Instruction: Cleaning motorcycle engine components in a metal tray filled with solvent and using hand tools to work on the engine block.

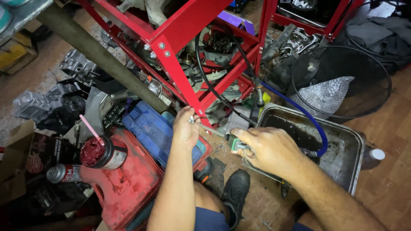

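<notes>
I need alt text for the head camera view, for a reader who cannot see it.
Seen from above, a person's left hand holds a small metal part against the lower corner of a red steel frame, and the right hand grips a small green-bodied tool beside a greasy metal tray. A red tool case carries an open jar of red grease.

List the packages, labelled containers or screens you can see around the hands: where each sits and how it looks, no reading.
Cardboard box: far left on the floor, brown with dark red and black print.
Spray can: lying on its side beside the box, silver and red, black cap.
Jar: on the red case, dark, pale label, red paste, pink stick.
Small bottle: right of the metal tray, white cap.
No screens.
</notes>
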